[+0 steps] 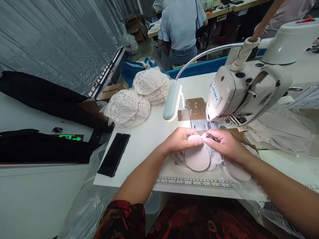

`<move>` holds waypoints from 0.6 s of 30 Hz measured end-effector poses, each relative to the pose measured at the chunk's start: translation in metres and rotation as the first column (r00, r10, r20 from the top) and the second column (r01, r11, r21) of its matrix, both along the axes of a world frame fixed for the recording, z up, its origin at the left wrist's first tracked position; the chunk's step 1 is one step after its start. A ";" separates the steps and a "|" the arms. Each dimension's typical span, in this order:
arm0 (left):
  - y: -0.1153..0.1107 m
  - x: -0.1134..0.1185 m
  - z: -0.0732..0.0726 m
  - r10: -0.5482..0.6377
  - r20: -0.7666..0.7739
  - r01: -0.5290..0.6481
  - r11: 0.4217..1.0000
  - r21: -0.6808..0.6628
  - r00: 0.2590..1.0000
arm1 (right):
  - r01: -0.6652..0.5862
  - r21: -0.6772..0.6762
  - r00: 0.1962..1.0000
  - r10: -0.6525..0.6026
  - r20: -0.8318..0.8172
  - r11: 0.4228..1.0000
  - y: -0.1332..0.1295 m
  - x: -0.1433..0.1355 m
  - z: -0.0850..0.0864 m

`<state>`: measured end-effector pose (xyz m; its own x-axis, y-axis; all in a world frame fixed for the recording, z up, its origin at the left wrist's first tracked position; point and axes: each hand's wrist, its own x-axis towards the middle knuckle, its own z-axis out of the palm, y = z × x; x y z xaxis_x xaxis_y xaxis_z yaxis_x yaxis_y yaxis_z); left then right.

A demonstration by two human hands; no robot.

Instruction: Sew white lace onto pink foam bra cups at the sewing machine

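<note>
My left hand (181, 141) is closed, pinching the upper edge of a white lace piece (215, 161) with a pale oval pad (197, 158) on it. Facing it, my right hand (226, 142) grips the same edge between thumb and fingers. A slim dark metal tool (213, 137), perhaps thread snips, also sits in the right hand. Both hands are just in front of the needle area of a white sewing machine (224, 86). A second pale pad (236, 170) with lace lies under my right wrist, partly covered by it.
Stacks of white lace pieces (127, 108) lie at the back left of the table (152, 146). A black phone (114, 154) rests by the left edge. A lamp (172, 101) on a bendable neck hangs beside the machine. A person (180, 30) sits beyond the table.
</note>
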<state>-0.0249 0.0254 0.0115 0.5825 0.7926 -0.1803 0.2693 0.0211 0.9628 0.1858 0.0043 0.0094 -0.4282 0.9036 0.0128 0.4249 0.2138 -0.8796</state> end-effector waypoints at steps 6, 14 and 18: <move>0.003 0.001 0.003 -0.024 0.094 0.034 0.993 -0.112 0.995 | 0.021 -0.112 0.998 -0.028 -0.061 0.994 0.002 0.016 -0.003; 0.002 0.001 0.003 0.098 0.157 -0.059 0.970 -0.234 0.983 | -0.035 -0.236 0.994 0.010 -0.110 0.971 0.003 0.017 0.002; 0.002 0.003 -0.003 0.094 0.216 -0.038 0.968 -0.250 0.972 | -0.028 -0.182 0.990 0.002 -0.144 0.983 0.001 0.008 0.000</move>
<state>-0.0216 0.0277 0.0087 0.5776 0.7795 -0.2424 0.0370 0.2716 0.9617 0.1936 0.0056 0.0098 -0.4474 0.8897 -0.0907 0.2902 0.0485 -0.9557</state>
